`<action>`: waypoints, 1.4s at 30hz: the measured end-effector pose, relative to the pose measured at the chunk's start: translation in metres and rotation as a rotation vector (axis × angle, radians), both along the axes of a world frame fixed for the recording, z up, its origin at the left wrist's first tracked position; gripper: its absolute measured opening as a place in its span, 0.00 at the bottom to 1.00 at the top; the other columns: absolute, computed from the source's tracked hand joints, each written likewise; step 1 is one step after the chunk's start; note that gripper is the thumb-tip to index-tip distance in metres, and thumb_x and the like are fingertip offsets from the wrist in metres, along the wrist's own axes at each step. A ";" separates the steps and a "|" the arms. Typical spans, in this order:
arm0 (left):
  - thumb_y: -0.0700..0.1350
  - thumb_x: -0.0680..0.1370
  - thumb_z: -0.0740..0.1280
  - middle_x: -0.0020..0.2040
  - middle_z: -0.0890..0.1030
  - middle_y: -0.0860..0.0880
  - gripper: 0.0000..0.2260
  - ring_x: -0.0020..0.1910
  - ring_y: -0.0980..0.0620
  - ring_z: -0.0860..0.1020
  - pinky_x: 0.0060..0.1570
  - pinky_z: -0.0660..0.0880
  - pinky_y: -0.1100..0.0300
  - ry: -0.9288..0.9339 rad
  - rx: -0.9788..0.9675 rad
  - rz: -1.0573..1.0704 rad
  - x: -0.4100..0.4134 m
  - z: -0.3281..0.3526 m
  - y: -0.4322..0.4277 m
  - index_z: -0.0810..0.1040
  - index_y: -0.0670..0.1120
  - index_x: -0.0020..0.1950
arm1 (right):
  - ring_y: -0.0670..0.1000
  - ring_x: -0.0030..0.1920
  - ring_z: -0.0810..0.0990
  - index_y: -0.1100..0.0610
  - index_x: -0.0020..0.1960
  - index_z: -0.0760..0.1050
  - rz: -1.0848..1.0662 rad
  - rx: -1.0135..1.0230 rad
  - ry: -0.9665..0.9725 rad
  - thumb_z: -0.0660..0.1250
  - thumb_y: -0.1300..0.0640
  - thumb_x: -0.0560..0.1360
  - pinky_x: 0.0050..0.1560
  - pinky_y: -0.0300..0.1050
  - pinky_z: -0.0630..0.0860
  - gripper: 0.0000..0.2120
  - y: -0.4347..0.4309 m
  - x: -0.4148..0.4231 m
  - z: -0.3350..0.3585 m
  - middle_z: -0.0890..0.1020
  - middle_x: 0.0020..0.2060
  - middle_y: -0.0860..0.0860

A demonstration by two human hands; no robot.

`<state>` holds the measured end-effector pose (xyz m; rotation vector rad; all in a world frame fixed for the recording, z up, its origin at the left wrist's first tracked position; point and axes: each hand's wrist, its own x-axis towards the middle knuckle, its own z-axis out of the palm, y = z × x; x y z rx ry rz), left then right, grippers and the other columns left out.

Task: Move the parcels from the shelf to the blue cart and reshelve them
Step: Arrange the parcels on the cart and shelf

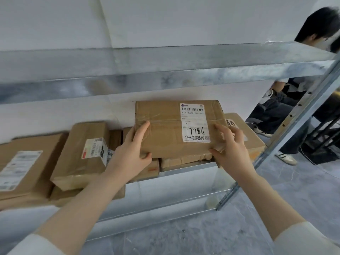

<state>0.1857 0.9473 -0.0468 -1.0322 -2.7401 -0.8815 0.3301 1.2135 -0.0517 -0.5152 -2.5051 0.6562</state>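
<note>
Here, gripping the labelled parcel (165,133) by its sides: left hand (128,153) at nine o'clock, right hand (233,150) at three o'clock, with fingers (142,130) curled round the cardboard.

Parcel storeroom or pickup depot. Shown by a bare galvanised steel shelf (184,74), brown cardboard parcels (73,162) stacked on it, printed barcode labels (16,170) stuck on them, "7786" handwritten on one parcel (161,137). Behind the shelf, plain white wall (165,21); below and right of it, grey mottled floor (257,208).
</note>
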 end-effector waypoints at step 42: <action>0.48 0.71 0.68 0.74 0.59 0.59 0.39 0.56 0.50 0.75 0.47 0.73 0.58 -0.183 0.127 1.743 0.432 -0.024 -0.811 0.49 0.66 0.74 | 0.51 0.59 0.72 0.39 0.68 0.61 1.760 -0.066 -0.116 0.77 0.59 0.67 0.56 0.46 0.74 0.37 -0.977 -0.002 -0.042 0.61 0.65 0.46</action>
